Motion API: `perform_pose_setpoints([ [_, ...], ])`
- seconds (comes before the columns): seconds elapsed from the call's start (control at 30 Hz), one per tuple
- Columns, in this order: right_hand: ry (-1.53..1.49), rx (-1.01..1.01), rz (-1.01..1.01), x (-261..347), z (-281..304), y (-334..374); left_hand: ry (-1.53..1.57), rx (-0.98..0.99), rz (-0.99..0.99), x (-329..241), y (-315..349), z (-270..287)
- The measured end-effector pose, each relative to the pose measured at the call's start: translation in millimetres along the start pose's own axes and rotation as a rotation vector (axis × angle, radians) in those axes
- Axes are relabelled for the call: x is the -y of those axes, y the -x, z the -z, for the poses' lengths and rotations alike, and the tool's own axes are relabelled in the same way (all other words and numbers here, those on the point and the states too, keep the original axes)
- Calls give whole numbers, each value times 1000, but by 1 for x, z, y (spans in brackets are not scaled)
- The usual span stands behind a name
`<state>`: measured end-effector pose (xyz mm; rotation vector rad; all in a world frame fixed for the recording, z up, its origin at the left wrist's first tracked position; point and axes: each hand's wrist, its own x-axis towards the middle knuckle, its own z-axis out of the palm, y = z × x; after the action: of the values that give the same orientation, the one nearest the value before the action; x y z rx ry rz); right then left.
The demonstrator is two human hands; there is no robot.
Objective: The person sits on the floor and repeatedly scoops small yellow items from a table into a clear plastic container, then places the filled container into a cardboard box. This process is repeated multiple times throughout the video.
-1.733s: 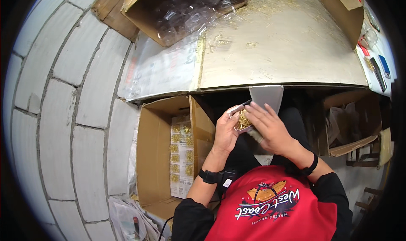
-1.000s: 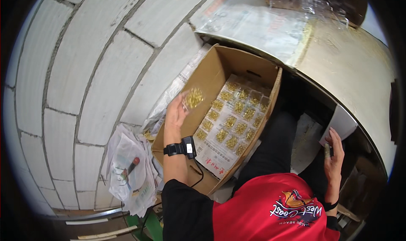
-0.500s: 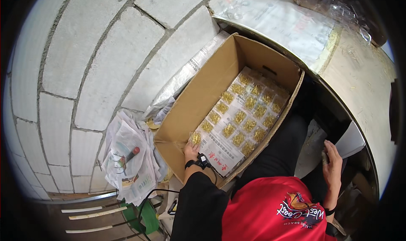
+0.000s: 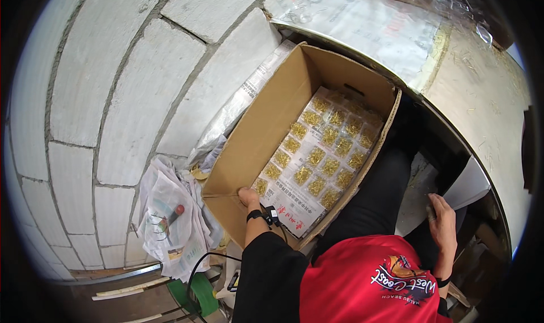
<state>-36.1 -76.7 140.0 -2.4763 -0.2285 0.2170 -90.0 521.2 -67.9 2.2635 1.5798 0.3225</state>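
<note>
A deep cardboard box (image 4: 262, 116) stands slantwise before me. On newspaper (image 4: 283, 196) inside it lie several rows of small clear packets (image 4: 315, 156) filled with thin gold-coloured metal pieces. My left hand (image 4: 247, 197) is inside the box's near left corner, beside the nearest packet (image 4: 259, 186) of the left row. Its fingers point down and away, so their tips are hidden, and no packet shows in it. My right hand (image 4: 443, 218) is held outside the box to the right, above my leg, with its fingers stretched out and nothing visible in them.
A pale block wall (image 4: 133, 91) rises on the left. Next to the box lies a heap of crumpled paper (image 4: 170, 210) with a red-ended tool (image 4: 175, 211) on it. A plastic-covered work table (image 4: 362, 34) runs behind and right. A black cable (image 4: 198, 262) crosses near my left sleeve.
My left hand has drawn away from the nearest packet toward the box's left corner, leaving it on the newspaper. The view has shifted slightly; my right hand stays nearly in place.
</note>
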Motion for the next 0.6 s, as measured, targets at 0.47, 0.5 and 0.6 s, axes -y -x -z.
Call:
perform_pose_setpoints([
  [0.47,100,-241,78,-35,37,14,-304,256,-532,-23,21,6],
  [0.5,122,-236,119,-38,42,9,-279,118,-670,39,-17,-18],
  [0.6,157,-216,142,-44,69,13,-385,300,-593,-28,41,47],
])
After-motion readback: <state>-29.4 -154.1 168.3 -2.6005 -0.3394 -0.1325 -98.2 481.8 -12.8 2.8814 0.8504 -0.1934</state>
